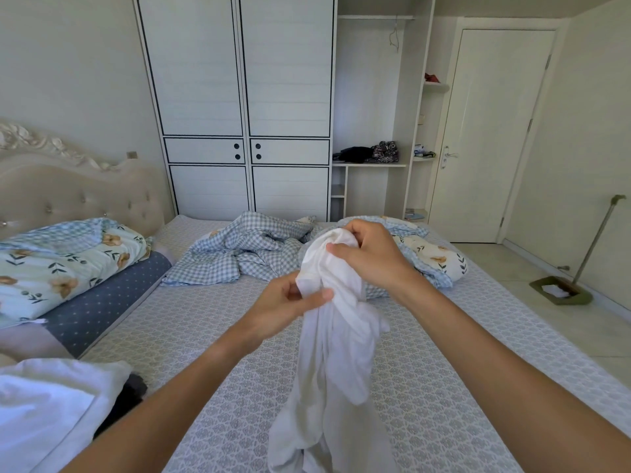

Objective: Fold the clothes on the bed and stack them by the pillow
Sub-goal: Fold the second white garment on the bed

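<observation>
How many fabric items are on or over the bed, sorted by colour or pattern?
White: 2, the garment held by both hands, the pile at lower left.
Blue checked: 1.
Floral: 2.
Dotted blue: 1.
Total: 6.

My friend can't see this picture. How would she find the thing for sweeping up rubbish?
Start at the white door on the right side of the room, then look down at the floor between it and the bed. There sits a green dustpan with crumpled white paper inside. It is the only thing on the floor, with a long thin handle slanting up toward the wall.
</observation>
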